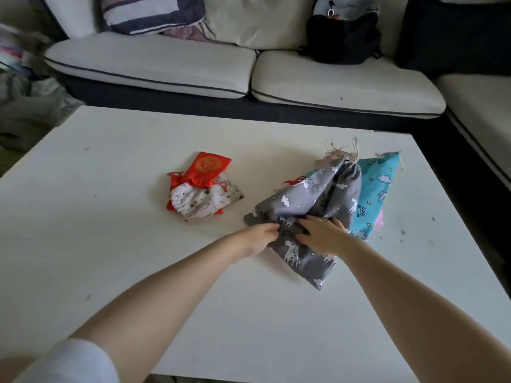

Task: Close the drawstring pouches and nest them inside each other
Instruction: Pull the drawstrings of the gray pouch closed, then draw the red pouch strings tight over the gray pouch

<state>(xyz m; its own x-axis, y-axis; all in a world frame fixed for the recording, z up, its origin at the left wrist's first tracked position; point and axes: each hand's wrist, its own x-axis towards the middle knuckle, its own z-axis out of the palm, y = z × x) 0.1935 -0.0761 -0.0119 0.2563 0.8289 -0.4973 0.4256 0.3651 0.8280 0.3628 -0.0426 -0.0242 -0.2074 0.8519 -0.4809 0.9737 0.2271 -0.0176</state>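
desk (116, 167): white, flat, matte top with a few small specks; its far edge runs along the sofa base at 12 o'clock, its right edge falls off at 3 o'clock just beyond the blue pouch, its near edge cuts across at 6 o'clock.
open room: broad bare surface from 7 to 10 o'clock, and a bare strip at 5 o'clock beside the right forearm.
grey pouch (304, 200): soft woven cloth printed with white unicorns and clouds, crumpled and folded, right of centre at about 2 o'clock from the desk's middle; its gathered neck with frayed pale cords points to 12 o'clock, one corner points to 5 o'clock.
blue pouch (378, 186): turquoise printed cloth, lying flat under and to the right of the grey pouch, close to the desk's right edge (a scrap of pink shows at its lower side).
left hand (258, 237): fingers curled, pinching a fold of the grey pouch at its near left side.
right hand (322, 233): fingers bent down into the grey cloth, gripping it beside the left hand.
red pouch (206, 168): shiny satin with a gold round emblem, at 10 o'clock from the hands, well apart from them.
white pouch (197, 201): pale patterned cloth, puffy, lying over the red pouch's near end.
sofa (331, 84): cream cushions with dark piping, beyond the desk at 12 o'clock.
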